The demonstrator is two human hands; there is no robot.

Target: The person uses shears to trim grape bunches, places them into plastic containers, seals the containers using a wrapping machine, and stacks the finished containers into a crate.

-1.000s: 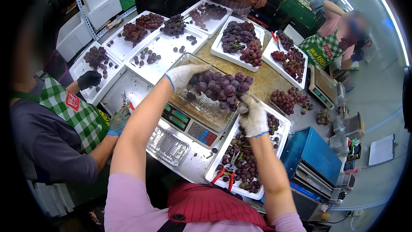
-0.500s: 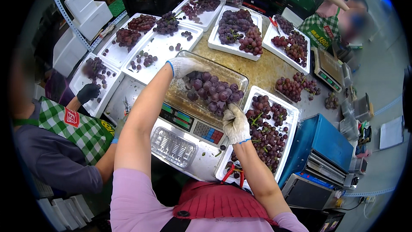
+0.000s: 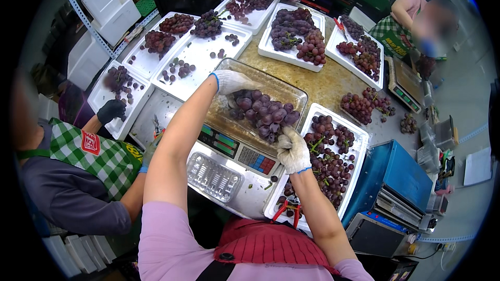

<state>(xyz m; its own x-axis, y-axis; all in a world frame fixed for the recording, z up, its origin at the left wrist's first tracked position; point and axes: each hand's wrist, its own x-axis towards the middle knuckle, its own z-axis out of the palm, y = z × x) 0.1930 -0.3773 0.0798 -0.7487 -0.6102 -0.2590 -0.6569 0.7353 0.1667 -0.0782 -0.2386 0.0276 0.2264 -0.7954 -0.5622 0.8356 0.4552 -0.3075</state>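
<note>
A bunch of dark purple grapes lies over the glossy tray of a weighing scale in front of me. My left hand, in a white knit glove, curls over the far left end of the bunch; its fingertips are partly hidden. At the near right end, my gloved right hand is closed on the grapes with bent fingers. Beneath the tray, the scale's display and keypad face me. An open clear plastic punnet rests left of the keypad.
Right of my right hand stands a white foam tray of loose grapes with red-handled snips. More foam trays of grapes line the far side. A co-worker's black-gloved hand is at the left. Blue equipment stands right.
The view has shifted slightly. Both my hands stay at the grape bunch with nearly the same hold. The co-worker at the far right has bent lower.
</note>
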